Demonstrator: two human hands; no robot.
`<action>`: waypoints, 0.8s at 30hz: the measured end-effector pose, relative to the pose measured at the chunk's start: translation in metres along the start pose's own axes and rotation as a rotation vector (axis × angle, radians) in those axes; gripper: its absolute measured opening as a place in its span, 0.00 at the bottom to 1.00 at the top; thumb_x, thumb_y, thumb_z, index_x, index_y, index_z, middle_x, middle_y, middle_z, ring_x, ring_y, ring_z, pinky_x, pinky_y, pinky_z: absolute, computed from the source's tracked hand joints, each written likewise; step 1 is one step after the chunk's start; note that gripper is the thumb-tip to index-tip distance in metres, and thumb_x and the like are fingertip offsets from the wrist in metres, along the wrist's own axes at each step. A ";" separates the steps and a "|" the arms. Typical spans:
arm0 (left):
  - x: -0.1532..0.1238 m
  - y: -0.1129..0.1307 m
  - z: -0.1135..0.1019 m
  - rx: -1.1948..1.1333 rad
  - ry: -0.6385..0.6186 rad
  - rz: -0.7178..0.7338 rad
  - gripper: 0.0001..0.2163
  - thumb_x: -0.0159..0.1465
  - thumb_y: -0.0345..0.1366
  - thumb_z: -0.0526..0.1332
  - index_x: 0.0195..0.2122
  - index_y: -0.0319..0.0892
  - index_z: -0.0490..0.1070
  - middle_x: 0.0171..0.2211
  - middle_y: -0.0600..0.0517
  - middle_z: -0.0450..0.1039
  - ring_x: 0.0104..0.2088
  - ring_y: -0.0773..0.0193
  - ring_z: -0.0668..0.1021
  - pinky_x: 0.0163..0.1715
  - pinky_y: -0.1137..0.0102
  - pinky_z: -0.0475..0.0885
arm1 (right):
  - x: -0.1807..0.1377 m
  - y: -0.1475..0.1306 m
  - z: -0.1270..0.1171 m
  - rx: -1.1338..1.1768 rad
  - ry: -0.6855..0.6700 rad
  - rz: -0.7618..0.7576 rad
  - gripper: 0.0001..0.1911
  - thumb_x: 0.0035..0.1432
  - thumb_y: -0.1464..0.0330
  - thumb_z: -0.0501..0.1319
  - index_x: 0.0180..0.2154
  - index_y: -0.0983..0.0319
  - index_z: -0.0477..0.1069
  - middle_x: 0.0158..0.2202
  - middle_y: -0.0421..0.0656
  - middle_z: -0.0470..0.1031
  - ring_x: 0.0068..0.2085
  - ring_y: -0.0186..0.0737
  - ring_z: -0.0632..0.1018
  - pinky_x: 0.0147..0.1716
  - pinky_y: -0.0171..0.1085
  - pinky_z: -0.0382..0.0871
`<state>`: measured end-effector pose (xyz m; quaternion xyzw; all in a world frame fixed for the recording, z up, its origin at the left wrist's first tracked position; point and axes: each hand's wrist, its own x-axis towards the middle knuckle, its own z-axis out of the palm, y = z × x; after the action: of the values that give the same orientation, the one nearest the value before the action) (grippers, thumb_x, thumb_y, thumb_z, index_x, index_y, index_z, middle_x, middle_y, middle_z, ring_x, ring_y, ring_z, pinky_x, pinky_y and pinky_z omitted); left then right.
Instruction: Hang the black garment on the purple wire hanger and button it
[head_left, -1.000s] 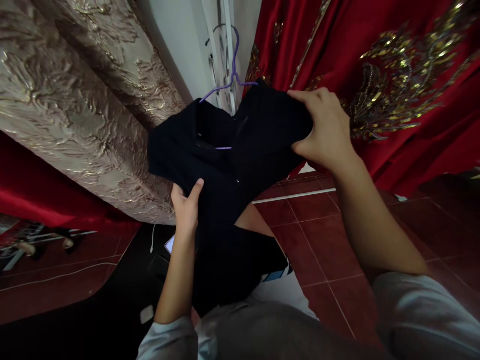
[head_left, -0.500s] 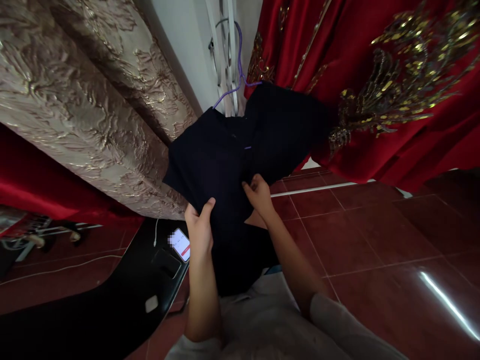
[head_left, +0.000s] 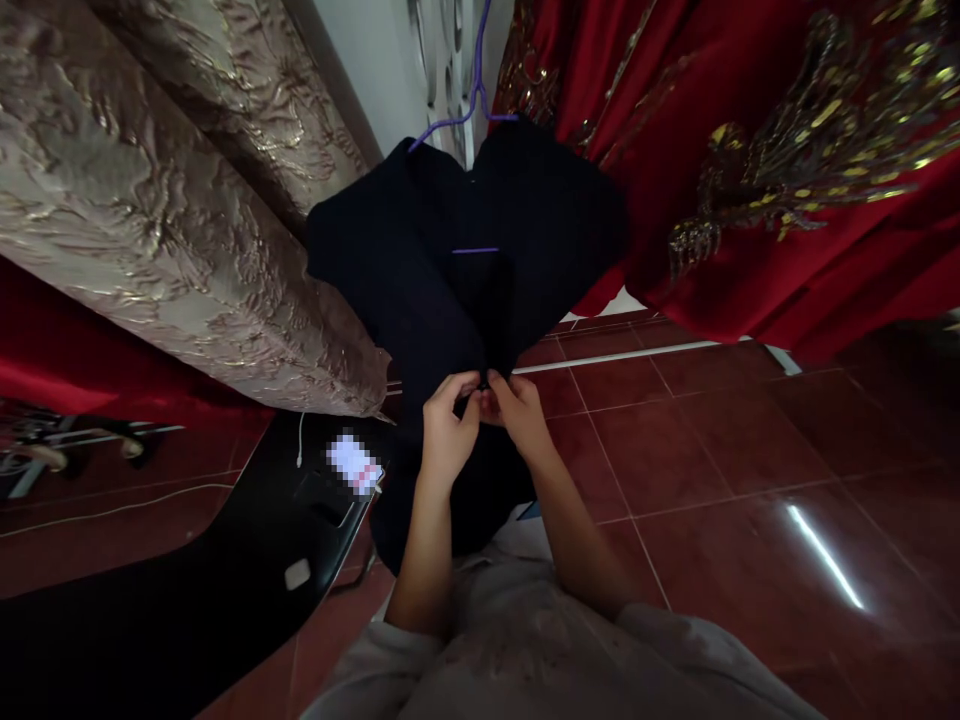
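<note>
A dark navy shirt (head_left: 427,270) hangs from a purple hanger (head_left: 478,95) in front of me. Its two front edges part at the chest, where the hanger's lower bar shows. Lower down, my left hand (head_left: 450,425) pinches the front edge from the left. Facing it, with fingertips almost touching, my right hand (head_left: 521,410) grips the edge from the right. The small spot between the fingertips is too dark to make out. Below my hands the shirt's lower part hangs close to my body.
A black table (head_left: 225,590) to the left bears a lit phone (head_left: 356,465), a dark phone-like slab and a small white square object (head_left: 297,574). Patterned beige fabric (head_left: 247,260) hangs at left, red sequinned fabric (head_left: 720,270) at right. A white rail (head_left: 637,352) runs above the tiled floor.
My left hand has moved right, from the shirt's side to its front edge, meeting my right hand. The shirt front has opened at the chest, baring more of the hanger bar.
</note>
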<state>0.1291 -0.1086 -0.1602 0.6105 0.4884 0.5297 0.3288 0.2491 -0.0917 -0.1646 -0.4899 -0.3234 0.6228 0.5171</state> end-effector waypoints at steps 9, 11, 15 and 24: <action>-0.004 0.009 0.016 0.013 0.281 0.153 0.04 0.68 0.31 0.63 0.36 0.42 0.77 0.33 0.51 0.72 0.34 0.63 0.77 0.37 0.68 0.74 | -0.017 -0.019 -0.008 -0.140 -0.061 -0.330 0.14 0.55 0.58 0.71 0.33 0.59 0.71 0.30 0.40 0.76 0.30 0.36 0.77 0.33 0.37 0.74; -0.006 0.009 0.018 0.018 0.310 0.165 0.04 0.68 0.31 0.63 0.39 0.43 0.79 0.35 0.50 0.74 0.36 0.62 0.78 0.38 0.67 0.75 | -0.018 -0.022 -0.010 -0.261 -0.071 -0.383 0.11 0.58 0.59 0.69 0.33 0.58 0.73 0.31 0.40 0.77 0.32 0.38 0.78 0.35 0.39 0.75; -0.006 0.008 0.020 0.031 0.288 0.200 0.07 0.69 0.30 0.63 0.43 0.44 0.81 0.36 0.49 0.76 0.37 0.62 0.78 0.39 0.66 0.75 | -0.019 -0.024 -0.016 -0.402 -0.143 -0.379 0.09 0.64 0.58 0.63 0.35 0.55 0.70 0.32 0.39 0.75 0.33 0.41 0.78 0.32 0.42 0.76; -0.001 0.005 0.009 -0.016 0.262 0.163 0.06 0.69 0.31 0.63 0.43 0.43 0.80 0.36 0.49 0.75 0.37 0.63 0.79 0.39 0.68 0.76 | 0.030 -0.057 -0.023 -0.598 -0.568 -0.463 0.23 0.65 0.52 0.60 0.25 0.59 0.75 0.15 0.34 0.66 0.14 0.27 0.66 0.16 0.29 0.60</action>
<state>0.1389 -0.1100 -0.1574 0.5712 0.4719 0.6335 0.2230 0.2894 -0.0506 -0.1283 -0.3428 -0.7177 0.4802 0.3698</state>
